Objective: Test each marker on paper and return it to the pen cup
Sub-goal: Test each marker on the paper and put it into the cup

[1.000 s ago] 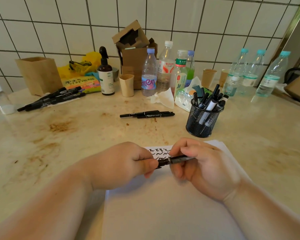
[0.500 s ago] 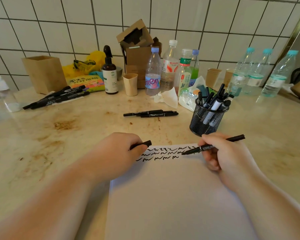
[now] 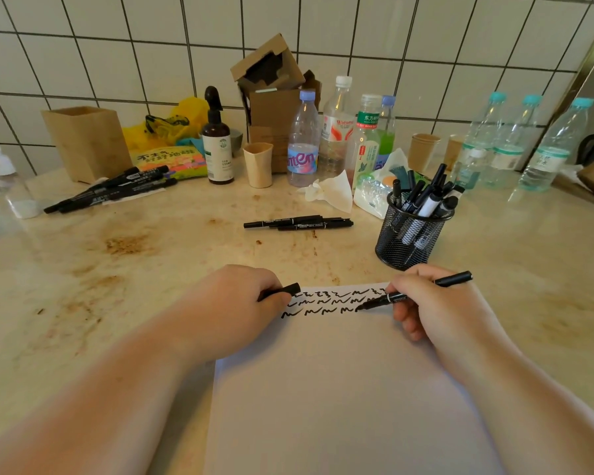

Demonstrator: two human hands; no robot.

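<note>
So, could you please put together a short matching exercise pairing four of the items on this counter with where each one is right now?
Things:
1. marker
2. marker cap
3. mesh pen cup
4. brown spray bottle

Places:
A. near the tiled wall, left of the beige cup
B. in the right hand, tip on the paper
C. on the counter beyond the paper's far right corner, holding markers
D. pinched in the left hand at the paper's top left

Pairs: 1-B, 2-D, 3-C, 4-A
</note>
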